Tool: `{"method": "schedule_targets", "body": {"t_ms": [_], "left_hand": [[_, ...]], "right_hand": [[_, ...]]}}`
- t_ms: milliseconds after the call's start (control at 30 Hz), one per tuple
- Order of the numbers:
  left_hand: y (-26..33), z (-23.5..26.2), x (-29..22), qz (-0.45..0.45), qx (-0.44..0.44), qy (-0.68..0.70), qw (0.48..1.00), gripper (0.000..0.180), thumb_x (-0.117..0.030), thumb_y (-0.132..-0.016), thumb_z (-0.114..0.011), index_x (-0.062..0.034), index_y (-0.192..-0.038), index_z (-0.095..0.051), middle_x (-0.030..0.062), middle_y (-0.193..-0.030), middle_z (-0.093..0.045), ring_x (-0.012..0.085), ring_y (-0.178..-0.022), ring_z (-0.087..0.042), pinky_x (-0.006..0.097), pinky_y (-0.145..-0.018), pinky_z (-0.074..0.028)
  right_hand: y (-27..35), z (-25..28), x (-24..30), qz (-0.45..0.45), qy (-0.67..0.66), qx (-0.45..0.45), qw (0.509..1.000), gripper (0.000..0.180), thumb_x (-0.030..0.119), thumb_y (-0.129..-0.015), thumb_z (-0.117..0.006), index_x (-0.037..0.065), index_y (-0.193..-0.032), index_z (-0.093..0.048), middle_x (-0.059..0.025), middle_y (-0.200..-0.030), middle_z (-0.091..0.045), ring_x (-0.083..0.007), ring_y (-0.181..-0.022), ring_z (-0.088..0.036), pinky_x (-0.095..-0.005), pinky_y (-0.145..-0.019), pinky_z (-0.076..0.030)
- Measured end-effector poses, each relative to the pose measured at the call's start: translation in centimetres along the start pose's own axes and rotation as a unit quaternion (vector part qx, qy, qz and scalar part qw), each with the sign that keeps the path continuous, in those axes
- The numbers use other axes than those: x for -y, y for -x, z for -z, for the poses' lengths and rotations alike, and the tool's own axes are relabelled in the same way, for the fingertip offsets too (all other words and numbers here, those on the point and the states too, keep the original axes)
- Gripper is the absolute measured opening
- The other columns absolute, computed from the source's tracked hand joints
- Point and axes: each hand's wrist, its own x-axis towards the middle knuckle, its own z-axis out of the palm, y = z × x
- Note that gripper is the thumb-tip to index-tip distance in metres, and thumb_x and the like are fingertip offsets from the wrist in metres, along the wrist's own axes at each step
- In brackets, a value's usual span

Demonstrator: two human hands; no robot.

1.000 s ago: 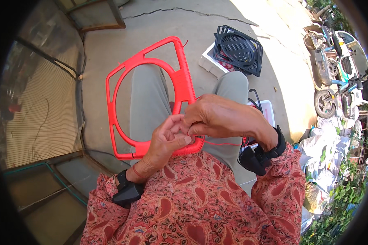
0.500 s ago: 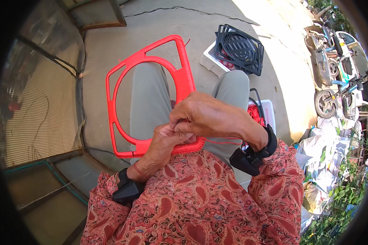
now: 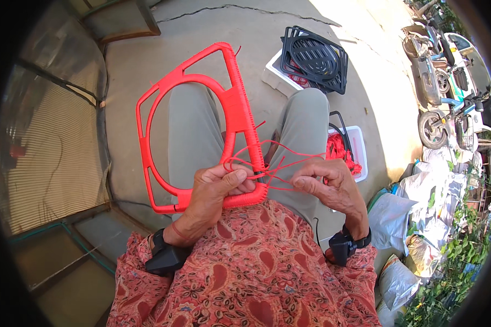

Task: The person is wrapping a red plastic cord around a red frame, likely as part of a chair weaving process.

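A red plastic frame [image 3: 202, 125], squarish outside with a round opening inside, is laid across the lap of a seated person, resting on both grey-trousered thighs and tilted away toward the concrete floor [image 3: 147, 65]. Its right-hand bar and lower right corner are seen wrapped tightly in red cord [image 3: 278, 155], while the remaining bars are left bare. The lower edge of the frame is gripped by the left hand [image 3: 215, 191]: the thumb is pressed on top near the wrapped corner and the other fingers are curled beneath, so the hand is clenched on the frame. Loose loops of the same cord are spread from that corner toward the right hand [image 3: 333, 185], where a strand is pinched between the thumb and the bent fingers; that hand is closed on the cord, just beside the frame but not touching it. A black band is worn on each wrist, and sleeves of a red patterned shirt are seen at the lower edge. Beyond the right knee a white tub [image 3: 357, 150] with a black handle is set on the floor, with a bundle of red cord inside it. Farther off, a black plastic frame [image 3: 316, 57] is laid on a white box. Scooters [image 3: 447, 71] are parked at the right, and filled sacks [image 3: 403, 218] are heaped near greenery below them.
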Motion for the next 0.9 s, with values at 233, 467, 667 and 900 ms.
{"method": "schedule_targets", "body": {"t_ms": [233, 467, 667, 900], "left_hand": [[-0.3, -0.5, -0.4, 0.001, -0.014, -0.004, 1.0, 0.017, -0.014, -0.091, -0.062, 0.0018, -0.094, -0.066, 0.0088, -0.079, -0.068, 0.0112, -0.07, -0.063, 0.023, -0.068, -0.053], [-0.3, -0.5, -0.6, 0.028, -0.039, -0.019, 0.999, 0.014, -0.011, -0.09, -0.062, 0.0014, -0.094, -0.064, 0.0096, -0.079, -0.068, 0.0127, -0.067, -0.064, 0.025, -0.065, -0.054], [-0.5, -0.6, 0.2, 0.109, -0.041, -0.081, 0.99, 0.011, -0.01, -0.091, -0.06, 0.0003, -0.093, -0.064, 0.0072, -0.078, -0.067, 0.0116, -0.066, -0.064, 0.023, -0.063, -0.054], [0.4, -1.1, 1.3, 0.111, -0.027, -0.185, 0.976, 0.014, -0.011, -0.092, -0.059, -0.0015, -0.088, -0.068, 0.002, -0.075, -0.064, 0.0078, -0.065, -0.057, 0.022, -0.059, -0.046]], "right_hand": [[1.4, -4.1, -2.9, 0.044, 0.069, -0.069, 0.994, 0.011, 0.013, -0.09, -0.061, 0.003, -0.094, -0.066, -0.0053, -0.075, -0.061, -0.0141, -0.064, -0.058, -0.027, -0.056, -0.046], [-0.6, -5.2, -3.6, -0.125, -0.154, 0.111, 0.974, 0.019, 0.014, -0.095, -0.053, 0.002, -0.107, -0.061, -0.0017, -0.076, -0.063, -0.0093, -0.059, -0.057, -0.0242, -0.051, -0.045], [-3.0, -7.2, -4.1, -0.036, -0.319, -0.012, 0.947, 0.024, 0.017, -0.094, -0.057, 0.004, -0.115, -0.059, -0.0023, -0.092, -0.064, -0.0085, -0.087, -0.06, -0.0235, -0.076, -0.049], [-2.9, -7.7, -5.2, 0.007, -0.231, 0.044, 0.972, 0.031, 0.013, -0.092, -0.061, 0.005, -0.122, -0.059, -0.0001, -0.121, -0.057, -0.0119, -0.11, -0.053, -0.0281, -0.095, -0.043]]}}
